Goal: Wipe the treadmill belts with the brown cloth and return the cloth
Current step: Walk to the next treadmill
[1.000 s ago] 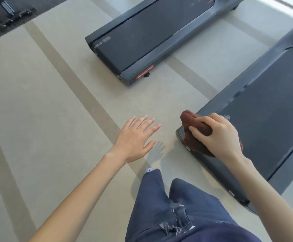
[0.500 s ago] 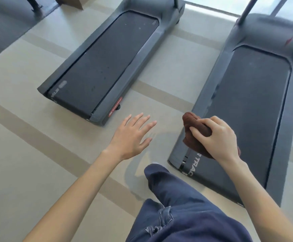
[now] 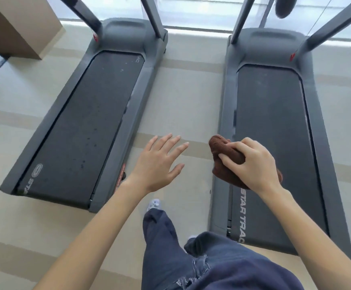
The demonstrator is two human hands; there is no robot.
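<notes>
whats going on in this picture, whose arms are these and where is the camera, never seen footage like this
The camera sits on a person's head, looking down, so the arms are the wearer's own. The right hand grips a bunched brown cloth above the rear end of the right dark grey treadmill. The left hand is open and holds nothing, hovering over the beige floor. A second dark grey treadmill lies to the left, its black belt dotted with small specks. Below are the wearer's blue jeans.
</notes>
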